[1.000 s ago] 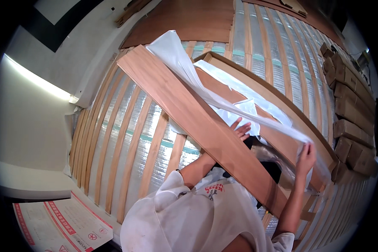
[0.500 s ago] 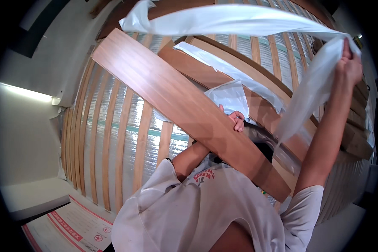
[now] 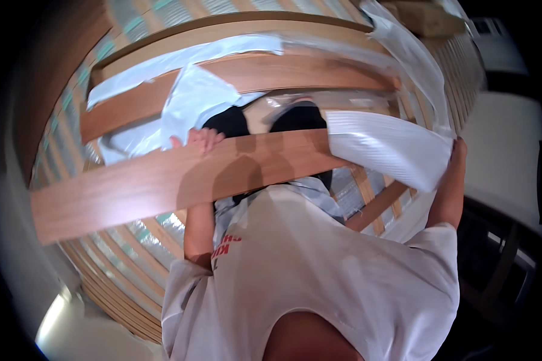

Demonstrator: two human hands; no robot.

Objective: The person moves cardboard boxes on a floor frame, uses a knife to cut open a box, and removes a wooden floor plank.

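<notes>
a person balances a long plank (image 3: 120, 192) across the lap, its near end at 9 o'clock and its other end hidden toward 3 o'clock beneath a ribbed white sheet (image 3: 391, 147). the left hand (image 3: 206, 140), at 10 o'clock, curls its fingers closely over the plank's far edge, the forearm passing underneath; the right hand (image 3: 457, 153), at 3 o'clock, appears to pinch the sheet's outer edge, though its fingertips are partly hidden.

good handling here would seem to call for a level board, the weight borne on the left forearm, and a smooth sideways draw on the sheet, its folds held clear of the wood so that nothing snags or tips.

the plank is flat, straight-edged and reddish brown, with a soft sheen at 9 o'clock. the sheet looks light and limp, lined with fine parallel ridges; a translucent strip (image 3: 430, 72) arcs away at 2 o'clock. toward 12 o'clock, a shallow brown carton (image 3: 253, 21) holds another plank (image 3: 295, 72), a crumpled pale wrapper (image 3: 196, 99) draped over it at 11 o'clock. pale wooden battens (image 3: 126, 243) run over shiny foil at 8 o'clock.
</notes>
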